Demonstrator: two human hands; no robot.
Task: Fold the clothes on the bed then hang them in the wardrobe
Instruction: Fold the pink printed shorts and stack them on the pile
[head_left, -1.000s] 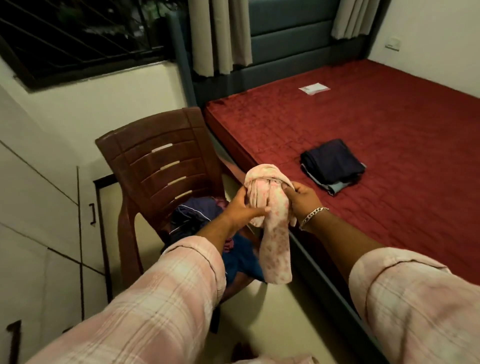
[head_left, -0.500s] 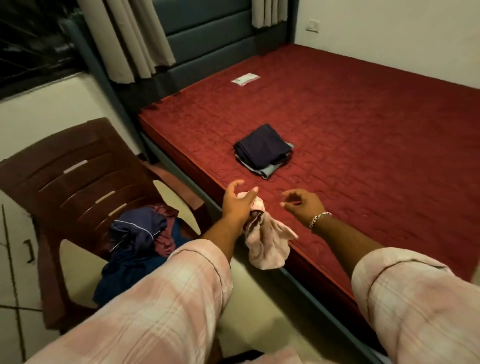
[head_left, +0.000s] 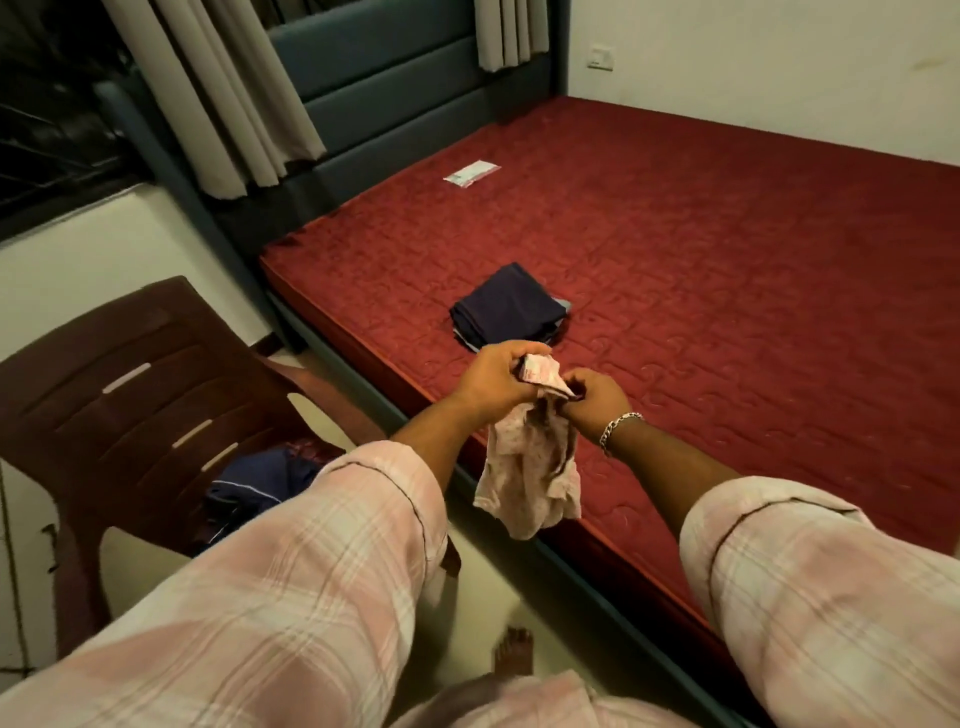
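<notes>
Pink floral garment (head_left: 530, 467): light, soft, limp; hangs bunched over the bed (head_left: 727, 291) edge. Left hand (head_left: 493, 382) and right hand (head_left: 592, 397) both grip its top; best held at corners.

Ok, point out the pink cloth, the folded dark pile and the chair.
pink cloth (head_left: 530, 478): head view, hanging lower part.
folded dark pile (head_left: 506, 306): head view, top layer.
chair (head_left: 130, 364): head view, slatted backrest.
</notes>
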